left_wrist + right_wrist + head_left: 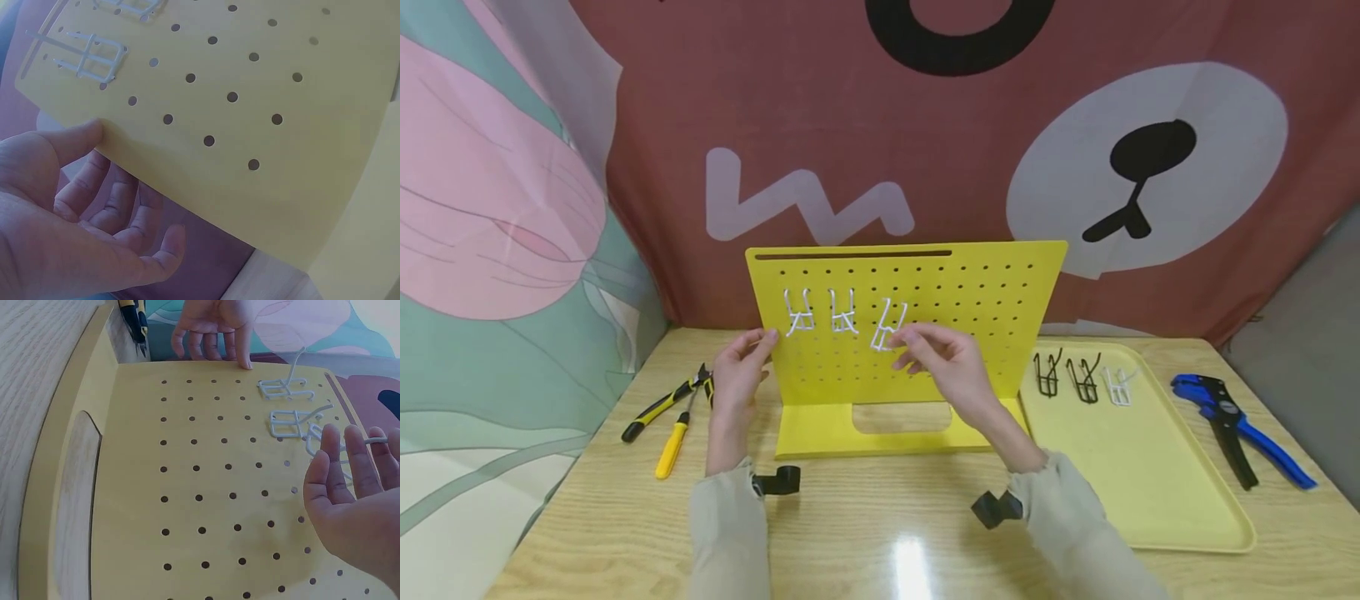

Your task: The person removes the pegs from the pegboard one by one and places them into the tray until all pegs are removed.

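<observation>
A yellow pegboard (1000, 333) stands upright on its base. My left hand (741, 371) pinches its left edge, thumb on the front face and the other fingers behind, as the left wrist view shows. Two white wire hooks, one near the left edge (800, 316) and another beside it (843, 319), hang in the upper holes. To their right, a third white wire hook (882, 327) is tilted against the board, pinched in the fingers of my right hand (951, 362). Those fingers partly hide it in the right wrist view, so I cannot tell whether its ends sit in holes.
A yellow tray (1150, 500) on the right bears two black wire hooks (1084, 383) and a white one (1118, 390). Beyond it lies a blue wire stripper (1228, 417). Cutting pliers (658, 408) and a yellow-handled screwdriver (673, 448) lie left of the board.
</observation>
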Demonstrator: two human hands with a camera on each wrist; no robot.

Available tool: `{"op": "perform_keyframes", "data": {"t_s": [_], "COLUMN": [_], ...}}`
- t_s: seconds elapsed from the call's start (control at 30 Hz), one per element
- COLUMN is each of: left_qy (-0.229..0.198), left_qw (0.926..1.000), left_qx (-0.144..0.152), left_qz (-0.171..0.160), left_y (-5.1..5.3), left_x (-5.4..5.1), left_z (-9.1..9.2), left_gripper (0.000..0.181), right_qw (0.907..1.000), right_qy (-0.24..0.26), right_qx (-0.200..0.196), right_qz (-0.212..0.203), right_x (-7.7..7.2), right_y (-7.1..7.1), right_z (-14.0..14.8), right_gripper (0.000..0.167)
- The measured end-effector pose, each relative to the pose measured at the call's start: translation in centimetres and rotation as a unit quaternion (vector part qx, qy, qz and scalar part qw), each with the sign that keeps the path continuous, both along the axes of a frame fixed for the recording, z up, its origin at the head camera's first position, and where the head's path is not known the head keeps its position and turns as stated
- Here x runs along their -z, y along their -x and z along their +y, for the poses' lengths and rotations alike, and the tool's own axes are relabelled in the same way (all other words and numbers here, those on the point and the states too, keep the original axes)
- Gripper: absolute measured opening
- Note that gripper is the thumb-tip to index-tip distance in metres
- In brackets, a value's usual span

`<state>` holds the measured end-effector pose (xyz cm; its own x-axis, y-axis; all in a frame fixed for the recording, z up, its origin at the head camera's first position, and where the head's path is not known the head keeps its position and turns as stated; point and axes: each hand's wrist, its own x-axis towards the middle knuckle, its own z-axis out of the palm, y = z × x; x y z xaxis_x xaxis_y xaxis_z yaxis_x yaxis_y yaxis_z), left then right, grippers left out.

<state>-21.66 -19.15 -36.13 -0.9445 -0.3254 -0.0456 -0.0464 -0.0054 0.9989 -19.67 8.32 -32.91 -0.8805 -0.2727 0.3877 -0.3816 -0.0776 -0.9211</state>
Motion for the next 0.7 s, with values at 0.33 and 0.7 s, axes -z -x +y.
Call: {"op": "perform_keyframes", "data": {"t_s": [0.33, 0.7], "left_qy": [0.004, 0.009], "left_qw": [1.0000, 0.9999], "left_qx": [0.001, 0.007], "left_qz": [-0.002, -0.002], "left_y": [-0.1, -0.1], "left_x": [-0.1, -0.1], "left_z": [-0.1, -0.1], "left_gripper": [0.044, 0.045], "right_qw": [0.9994, 0.9991], "right_qy": [0.012, 0.015], "right_qx": [-0.019, -0.009], "right_qz": [-0.027, -0.038], "right_x": [1.0, 2.2], "right_y": [-0.4, -0.5], "right_z": [1.9, 4.2], "right_gripper": [0.028, 0.029]}}
